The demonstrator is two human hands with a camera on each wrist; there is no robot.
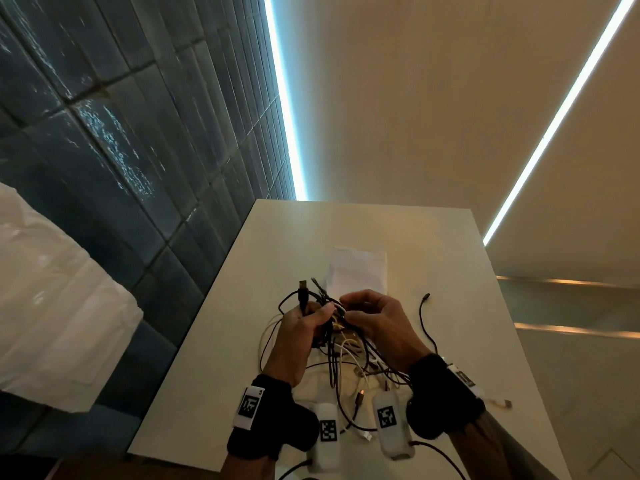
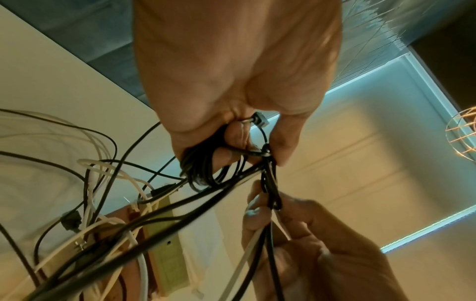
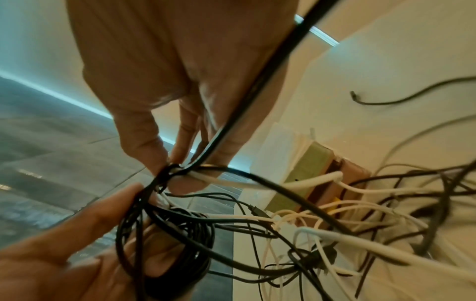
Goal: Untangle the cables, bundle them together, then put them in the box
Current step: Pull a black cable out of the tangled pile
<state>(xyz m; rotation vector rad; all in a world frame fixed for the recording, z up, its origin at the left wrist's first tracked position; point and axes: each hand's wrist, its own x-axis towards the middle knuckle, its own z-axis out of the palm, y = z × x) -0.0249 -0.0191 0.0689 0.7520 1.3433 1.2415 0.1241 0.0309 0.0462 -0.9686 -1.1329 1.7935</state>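
Note:
A tangle of black and white cables [image 1: 346, 355] lies mid-table and rises into both hands. My left hand [image 1: 306, 318] grips a wound coil of black cable [image 2: 203, 169], with a USB plug [image 1: 303, 289] sticking up from the fist. My right hand [image 1: 360, 311] pinches a knot of black and white strands [image 3: 175, 171] right beside the left fingers [image 3: 103, 234]. A small brown and green box [image 3: 316, 163] sits on the table under the loose strands, partly hidden by them.
A white sheet [image 1: 356, 268] lies just behind the hands. One black cable [image 1: 424, 317] trails off to the right, and a white plug end [image 1: 505, 403] rests near the right table edge. The white table [image 1: 242, 306] borders a blue tiled wall on the left.

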